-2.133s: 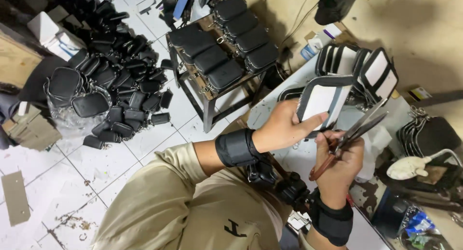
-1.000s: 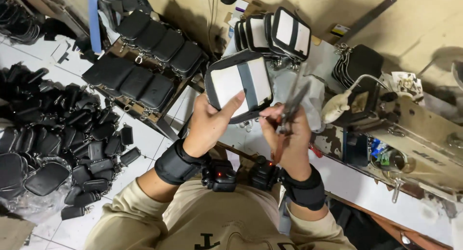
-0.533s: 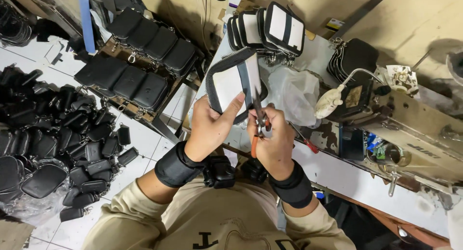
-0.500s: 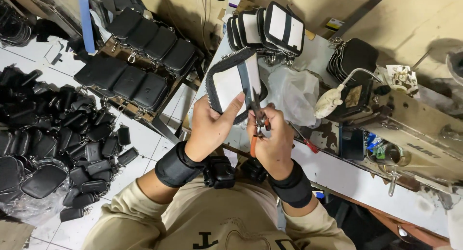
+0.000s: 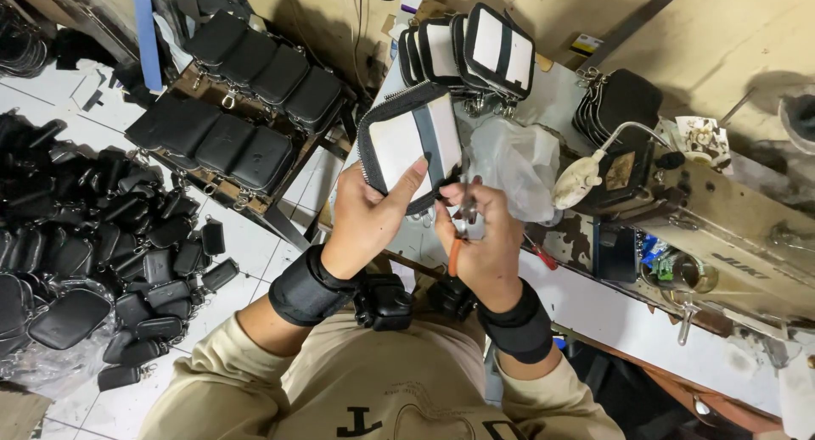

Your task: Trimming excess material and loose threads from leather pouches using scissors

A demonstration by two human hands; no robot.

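Observation:
My left hand (image 5: pixel 373 219) holds up a small zippered pouch (image 5: pixel 409 143), white inside with a grey stripe and a black rim. My right hand (image 5: pixel 480 241) grips scissors with an orange handle (image 5: pixel 458 236), their blades at the pouch's lower right edge. Both wrists wear black straps. The two hands are close together over the near edge of the white work table (image 5: pixel 611 308).
A row of similar white-lined pouches (image 5: pixel 475 45) stands at the table's far end, by a crumpled plastic bag (image 5: pixel 514 164). A sewing machine (image 5: pixel 722 228) sits to the right. Black pouches fill a wooden stool (image 5: pixel 246 92) and heap on the tiled floor (image 5: pixel 93 245) at left.
The view swung from the floor side toward the table. My hands brought the pouch and scissors together, and the scissors moved from upright to the pouch's lower edge.

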